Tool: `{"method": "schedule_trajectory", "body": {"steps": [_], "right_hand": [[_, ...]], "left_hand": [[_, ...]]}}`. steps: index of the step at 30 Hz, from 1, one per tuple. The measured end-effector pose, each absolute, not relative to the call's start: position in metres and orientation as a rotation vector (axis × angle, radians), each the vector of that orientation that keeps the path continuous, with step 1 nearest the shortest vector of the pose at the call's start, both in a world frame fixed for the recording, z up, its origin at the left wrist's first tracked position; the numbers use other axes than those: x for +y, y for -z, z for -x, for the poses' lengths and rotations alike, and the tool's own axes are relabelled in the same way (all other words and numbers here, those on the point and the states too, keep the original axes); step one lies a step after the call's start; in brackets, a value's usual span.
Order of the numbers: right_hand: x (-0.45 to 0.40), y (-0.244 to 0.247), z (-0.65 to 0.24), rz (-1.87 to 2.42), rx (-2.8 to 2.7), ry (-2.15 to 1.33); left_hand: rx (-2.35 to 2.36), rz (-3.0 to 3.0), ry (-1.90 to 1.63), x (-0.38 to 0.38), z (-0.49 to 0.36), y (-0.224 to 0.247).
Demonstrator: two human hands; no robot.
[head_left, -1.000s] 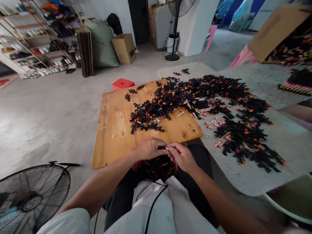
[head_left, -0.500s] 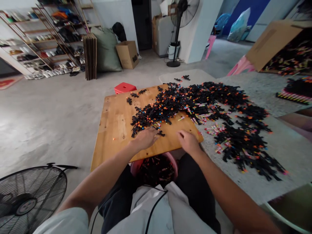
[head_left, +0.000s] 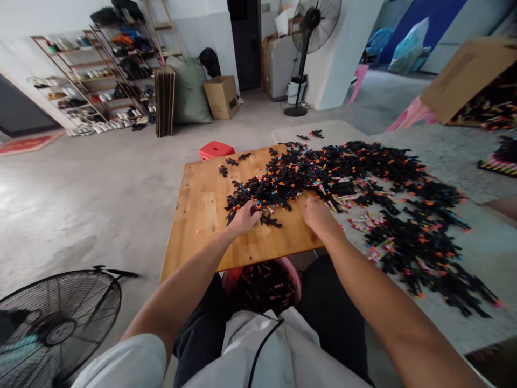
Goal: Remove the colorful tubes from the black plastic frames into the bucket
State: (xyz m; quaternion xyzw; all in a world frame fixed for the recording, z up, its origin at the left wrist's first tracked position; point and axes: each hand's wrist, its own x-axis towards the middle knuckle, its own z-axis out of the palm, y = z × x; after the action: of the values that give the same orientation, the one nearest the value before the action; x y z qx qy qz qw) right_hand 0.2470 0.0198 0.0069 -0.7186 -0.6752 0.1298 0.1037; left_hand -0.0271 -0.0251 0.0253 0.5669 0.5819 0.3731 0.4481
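My left hand (head_left: 245,217) is at the near edge of a heap of small black gun-shaped pieces with orange tips (head_left: 283,175), its fingers pinched together at the pile; what they grip is too small to make out. My right hand (head_left: 317,212) rests over the right part of the wooden board (head_left: 202,215), close to the heap's lower edge, with its fingers curled and partly hidden. Between the hands a few black pieces (head_left: 270,220) lie on the wood. Below the board's front edge, a pink tub (head_left: 298,280) between my legs holds many similar pieces.
More black pieces and pink-white tubes spread over the grey table (head_left: 480,231) at the right. A cardboard box (head_left: 460,75) of pieces stands behind it. A red stool (head_left: 217,150) is beyond the board; a black fan (head_left: 60,328) stands at lower left.
My left hand has lifted from lying flattish by the pile into a pinch at its edge. My right hand has reached forward toward the heap. The whole view has shifted slightly.
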Motion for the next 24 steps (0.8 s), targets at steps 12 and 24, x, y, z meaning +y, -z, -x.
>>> {"method": "schedule_trajectory", "body": {"steps": [12,24], "right_hand": [[-0.131,-0.032,-0.162,1.064,-1.236,-1.453],[-0.135,-0.033,-0.157,0.939,-1.039,-1.532]], "left_hand": [[0.983,-0.459,-1.609,-0.057,-0.027,-0.059],[1.042,-0.539,-1.642,-0.072,-0.045,-0.081]]}}
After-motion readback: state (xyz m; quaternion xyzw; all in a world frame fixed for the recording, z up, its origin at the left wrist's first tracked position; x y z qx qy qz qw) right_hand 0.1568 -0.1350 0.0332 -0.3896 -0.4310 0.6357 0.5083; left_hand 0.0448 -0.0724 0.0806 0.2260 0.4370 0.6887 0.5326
